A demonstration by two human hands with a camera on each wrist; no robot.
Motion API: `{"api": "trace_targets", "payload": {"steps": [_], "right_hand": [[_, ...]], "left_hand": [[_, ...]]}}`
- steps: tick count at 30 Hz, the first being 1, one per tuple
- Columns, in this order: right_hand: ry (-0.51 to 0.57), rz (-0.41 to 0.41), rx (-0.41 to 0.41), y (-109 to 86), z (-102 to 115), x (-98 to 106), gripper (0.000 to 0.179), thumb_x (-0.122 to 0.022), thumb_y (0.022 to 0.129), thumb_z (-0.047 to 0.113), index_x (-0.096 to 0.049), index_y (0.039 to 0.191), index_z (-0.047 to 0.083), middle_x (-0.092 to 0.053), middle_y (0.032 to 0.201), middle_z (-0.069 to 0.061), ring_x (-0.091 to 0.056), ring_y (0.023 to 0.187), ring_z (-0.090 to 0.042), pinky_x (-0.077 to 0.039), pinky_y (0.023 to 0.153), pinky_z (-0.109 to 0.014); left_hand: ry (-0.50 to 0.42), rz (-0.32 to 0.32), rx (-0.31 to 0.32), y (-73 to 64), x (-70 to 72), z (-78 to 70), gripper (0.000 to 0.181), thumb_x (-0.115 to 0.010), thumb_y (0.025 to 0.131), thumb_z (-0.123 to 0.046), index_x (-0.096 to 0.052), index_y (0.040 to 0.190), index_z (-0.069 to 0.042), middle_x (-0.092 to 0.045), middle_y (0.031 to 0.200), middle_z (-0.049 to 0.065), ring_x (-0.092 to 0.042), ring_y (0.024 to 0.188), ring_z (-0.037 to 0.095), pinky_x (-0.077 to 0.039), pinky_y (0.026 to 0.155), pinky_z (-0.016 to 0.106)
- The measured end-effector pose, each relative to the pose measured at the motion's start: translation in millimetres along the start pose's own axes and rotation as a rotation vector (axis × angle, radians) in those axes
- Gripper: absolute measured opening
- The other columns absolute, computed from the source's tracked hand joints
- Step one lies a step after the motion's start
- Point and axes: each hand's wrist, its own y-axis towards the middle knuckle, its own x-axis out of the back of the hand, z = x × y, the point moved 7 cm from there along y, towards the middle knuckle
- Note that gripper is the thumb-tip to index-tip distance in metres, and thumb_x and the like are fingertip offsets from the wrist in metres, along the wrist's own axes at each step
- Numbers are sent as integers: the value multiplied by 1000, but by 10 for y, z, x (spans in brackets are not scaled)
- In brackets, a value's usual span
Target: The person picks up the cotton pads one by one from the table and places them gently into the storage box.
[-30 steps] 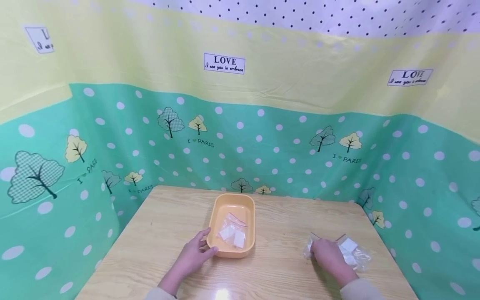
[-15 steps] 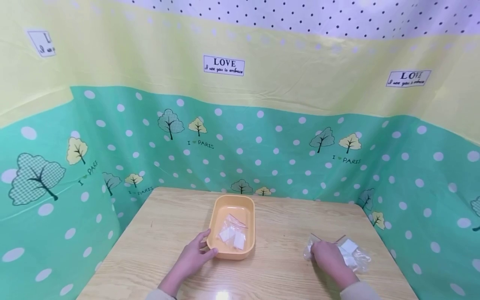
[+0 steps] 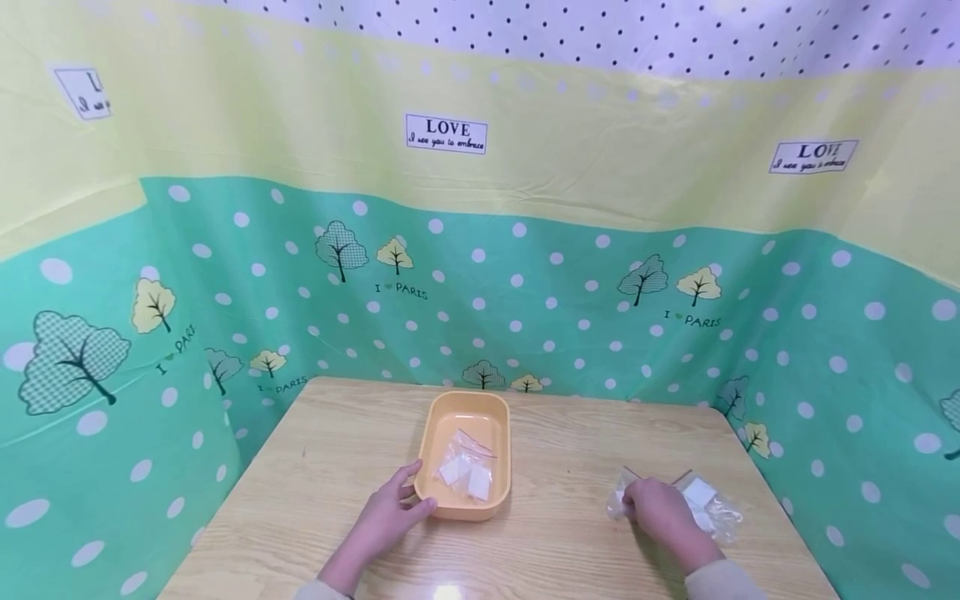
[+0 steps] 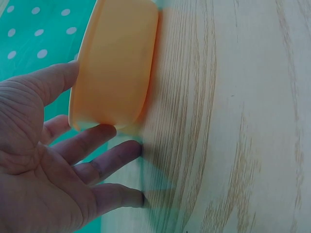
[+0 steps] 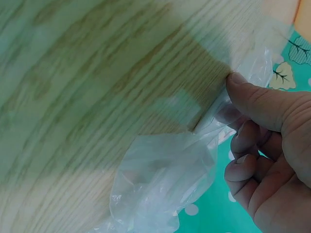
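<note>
An orange plastic box [image 3: 425, 454] sits on the wooden table, a clear zip bag [image 3: 467, 471] with white pieces lying inside it. My left hand [image 3: 386, 508] holds the box's near left corner, thumb on the near side and fingertips on the left side. The left wrist view shows the ring and little fingers reaching past the box [image 4: 116, 58]. To the right, my right hand [image 3: 663, 510] pinches a small clear zip bag [image 3: 617, 500] between thumb and index finger. More clear bags [image 3: 723, 517] with white pieces lie just right of that hand, partly hidden behind it.
The light wooden table [image 3: 555, 533] is bounded at the back and both sides by a hanging green and yellow curtain [image 3: 480, 283]. Table surface lies between the box and the right-hand bags.
My right hand has shifted very slightly to the right, still at the bags. The left hand and the box keep their place; the head view has tilted a little.
</note>
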Motion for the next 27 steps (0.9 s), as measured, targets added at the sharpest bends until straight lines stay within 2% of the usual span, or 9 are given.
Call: {"api": "trace_targets", "payload": {"steps": [6, 12, 21, 25, 27], "right_hand": [[-19, -18, -9, 27, 5, 11, 5, -84, 88, 7, -81, 88, 12, -77, 83, -2, -72, 78, -22, -65, 75, -46], [-8, -22, -16, 40, -8, -23, 11, -85, 89, 11, -77, 82, 15, -73, 78, 3, -64, 70, -13, -62, 69, -40], [20, -41, -5, 42, -23, -26, 10, -86, 88, 12, -77, 83, 15, -74, 79, 2, -65, 71, -14, -62, 69, -41], [39, -28, -12, 50, -22, -19, 6, -86, 90, 16, -81, 92, 12, -77, 86, -1, -71, 78, -20, -64, 74, -45], [82, -27, -21, 56, -1, 15, 8, -84, 92, 17, -82, 97, 11, -79, 91, -2, -72, 82, -20, -65, 77, -47]], "left_hand": [[0, 5, -13, 0, -6, -7, 81, -81, 96, -33, -42, 162, -7, -60, 143, 39, -72, 120, 49, -64, 98, 57], [1, 8, -12, 1, -7, -3, 81, -81, 96, -33, -42, 162, -7, -60, 143, 40, -72, 119, 49, -64, 97, 57], [14, 2, -17, -6, 10, -22, 81, -81, 96, -32, -42, 162, -7, -61, 141, 40, -72, 118, 48, -64, 98, 58], [16, 1, -11, -12, 14, -25, 82, -81, 95, -33, -42, 162, -8, -61, 141, 40, -73, 118, 48, -63, 98, 58], [18, 0, -10, -16, 18, -26, 82, -81, 95, -34, -42, 162, -8, -61, 141, 40, -73, 117, 48, -63, 99, 59]]}}
